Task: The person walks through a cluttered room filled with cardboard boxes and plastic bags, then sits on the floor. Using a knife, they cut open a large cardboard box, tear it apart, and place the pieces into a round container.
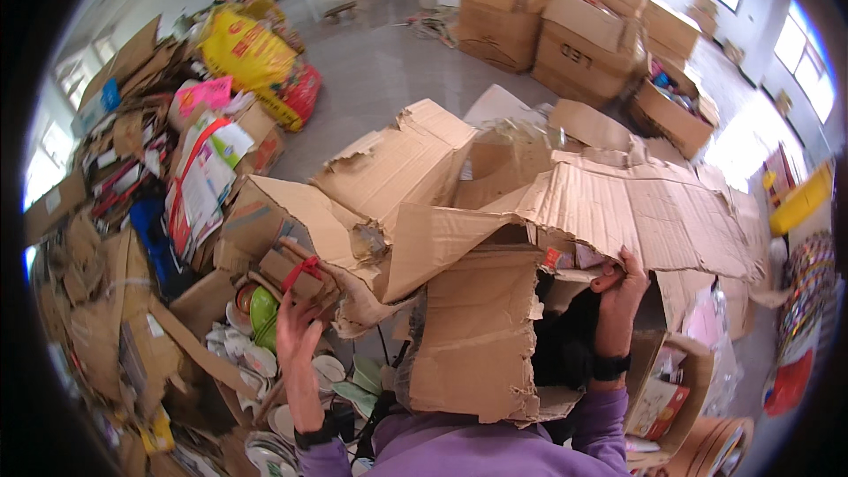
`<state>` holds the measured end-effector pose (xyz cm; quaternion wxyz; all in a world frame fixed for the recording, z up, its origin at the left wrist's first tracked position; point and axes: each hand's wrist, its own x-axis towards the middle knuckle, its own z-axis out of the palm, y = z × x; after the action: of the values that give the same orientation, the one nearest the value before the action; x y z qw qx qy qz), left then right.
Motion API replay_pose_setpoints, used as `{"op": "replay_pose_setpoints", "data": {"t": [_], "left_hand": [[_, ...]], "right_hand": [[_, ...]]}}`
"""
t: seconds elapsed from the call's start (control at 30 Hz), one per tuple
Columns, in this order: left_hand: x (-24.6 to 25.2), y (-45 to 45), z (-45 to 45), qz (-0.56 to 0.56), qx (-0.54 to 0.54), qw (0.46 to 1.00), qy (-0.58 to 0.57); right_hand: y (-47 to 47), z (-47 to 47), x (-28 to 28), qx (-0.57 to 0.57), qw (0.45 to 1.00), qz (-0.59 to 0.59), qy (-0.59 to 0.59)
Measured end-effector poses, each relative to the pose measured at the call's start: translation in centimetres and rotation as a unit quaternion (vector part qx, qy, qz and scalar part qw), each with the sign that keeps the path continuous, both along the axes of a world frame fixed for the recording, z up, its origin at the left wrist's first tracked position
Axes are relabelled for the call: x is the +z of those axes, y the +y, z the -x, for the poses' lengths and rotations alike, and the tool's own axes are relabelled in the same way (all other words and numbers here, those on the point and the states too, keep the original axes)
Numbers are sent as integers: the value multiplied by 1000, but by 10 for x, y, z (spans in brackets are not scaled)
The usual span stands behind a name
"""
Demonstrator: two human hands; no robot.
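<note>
My right hand pinches the near edge of a torn corrugated cardboard sheet, which stretches out to the right. On the left, my left hand is raised with its fingers apart, next to a red ribbon on a small brown box; whether it touches them I cannot tell. Between my hands, a ragged cardboard flap lies close against my body. Beyond it spreads a large torn, folded cardboard piece. Below my left hand are white dishes and a green bowl.
Heaped flattened cardboard and bundled papers lie at left, with a yellow and red sack behind. Large cartons stand at the back right. An open box of packets and a brown roll sit at lower right.
</note>
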<state>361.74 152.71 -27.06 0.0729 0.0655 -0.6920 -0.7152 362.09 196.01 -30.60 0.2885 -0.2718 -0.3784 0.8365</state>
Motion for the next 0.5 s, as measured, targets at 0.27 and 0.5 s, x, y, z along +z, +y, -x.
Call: {"op": "replay_pose_setpoints", "data": {"t": [0.27, 0.5], "left_hand": [[-54, 2, 35, -97, -85, 991, -43], [-133, -35, 58, -272, 8, 956, -112]], "right_hand": [[-32, 50, 77, 16, 993, -114, 21], [-120, 116, 140, 161, 962, -195, 98]]}}
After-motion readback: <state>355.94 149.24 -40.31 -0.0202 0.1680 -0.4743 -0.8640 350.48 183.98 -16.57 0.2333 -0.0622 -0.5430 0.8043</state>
